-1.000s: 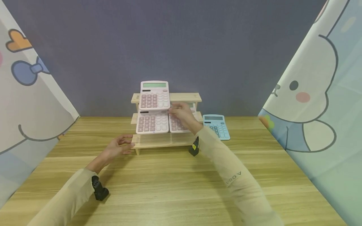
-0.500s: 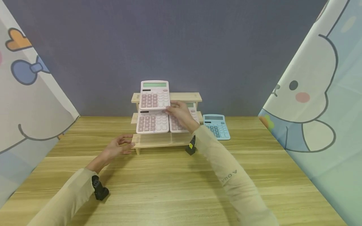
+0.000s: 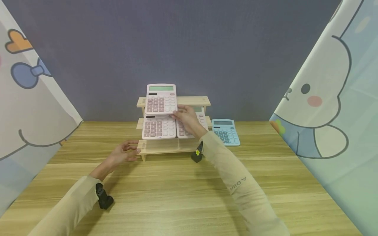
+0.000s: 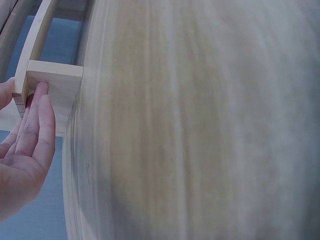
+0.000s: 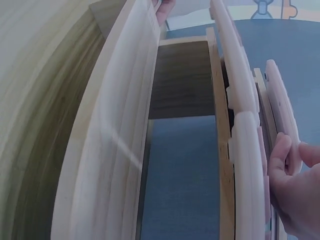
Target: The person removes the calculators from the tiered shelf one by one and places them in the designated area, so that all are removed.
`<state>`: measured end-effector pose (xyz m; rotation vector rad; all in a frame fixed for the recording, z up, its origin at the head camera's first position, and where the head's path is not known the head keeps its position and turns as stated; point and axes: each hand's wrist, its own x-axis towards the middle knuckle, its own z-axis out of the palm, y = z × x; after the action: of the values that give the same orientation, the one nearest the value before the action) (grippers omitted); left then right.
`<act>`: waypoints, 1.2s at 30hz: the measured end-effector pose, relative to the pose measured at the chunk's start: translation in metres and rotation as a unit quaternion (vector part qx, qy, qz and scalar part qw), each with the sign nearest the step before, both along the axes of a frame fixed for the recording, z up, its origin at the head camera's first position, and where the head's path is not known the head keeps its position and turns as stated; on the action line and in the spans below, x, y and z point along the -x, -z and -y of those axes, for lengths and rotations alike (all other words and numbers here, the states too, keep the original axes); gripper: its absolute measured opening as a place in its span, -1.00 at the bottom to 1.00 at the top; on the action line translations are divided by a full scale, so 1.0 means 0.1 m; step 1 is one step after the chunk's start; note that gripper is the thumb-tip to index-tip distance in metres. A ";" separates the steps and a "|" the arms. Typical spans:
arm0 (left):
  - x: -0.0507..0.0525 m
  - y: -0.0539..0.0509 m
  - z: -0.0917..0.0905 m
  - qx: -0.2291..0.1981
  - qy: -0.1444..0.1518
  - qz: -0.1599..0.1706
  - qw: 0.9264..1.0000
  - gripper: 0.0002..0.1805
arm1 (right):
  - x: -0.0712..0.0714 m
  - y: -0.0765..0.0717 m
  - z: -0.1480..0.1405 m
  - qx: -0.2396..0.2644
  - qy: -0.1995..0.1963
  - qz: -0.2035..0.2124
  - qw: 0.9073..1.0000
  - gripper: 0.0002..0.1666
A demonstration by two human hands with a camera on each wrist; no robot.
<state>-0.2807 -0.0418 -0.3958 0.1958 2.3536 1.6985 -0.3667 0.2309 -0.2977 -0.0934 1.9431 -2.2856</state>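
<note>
A three-tier wooden rack (image 3: 160,148) carries pink-and-white calculators. One top calculator (image 3: 160,95) leans at the left of the upper tier. On the middle tier stand a left calculator (image 3: 153,129) and a right calculator (image 3: 202,114), the latter partly covered by my right hand (image 3: 189,120). That hand pinches the top calculator's lower right corner; in the right wrist view, thumb and finger lie on either side of its edge (image 5: 283,107). My left hand (image 3: 120,154) holds the left end of the bottom shelf, its fingers (image 4: 46,117) and thumb on opposite sides of the board.
A blue calculator (image 3: 225,131) lies on the wood-grain table (image 3: 165,193), just right of the rack. Behind stands a dark grey-blue wall (image 3: 236,59). Cartoon-printed panels (image 3: 319,114) flank the table on both sides. Black wrist cameras (image 3: 104,198) sit on the sleeves.
My right hand has shifted slightly left and now pinches the top calculator's lower corner. The left hand and the calculators stay about where they were.
</note>
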 end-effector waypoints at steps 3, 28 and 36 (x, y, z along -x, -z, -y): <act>0.00 0.01 0.00 -0.004 -0.001 -0.001 1.000 -0.27 | -0.01 0.00 0.01 0.003 0.005 0.004 1.000 -0.48; -0.03 -0.01 -0.01 0.005 0.007 -0.008 1.000 -0.26 | -0.03 0.01 0.05 0.039 0.040 0.015 0.998 -0.48; -0.03 -0.01 0.00 0.006 0.009 -0.007 1.000 -0.26 | -0.04 0.01 0.05 0.055 0.043 0.017 0.997 -0.49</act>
<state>-0.2781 -0.0418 -0.3945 0.2278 2.3644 1.6803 -0.3624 0.2258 -0.2990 0.0176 1.8391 -2.4311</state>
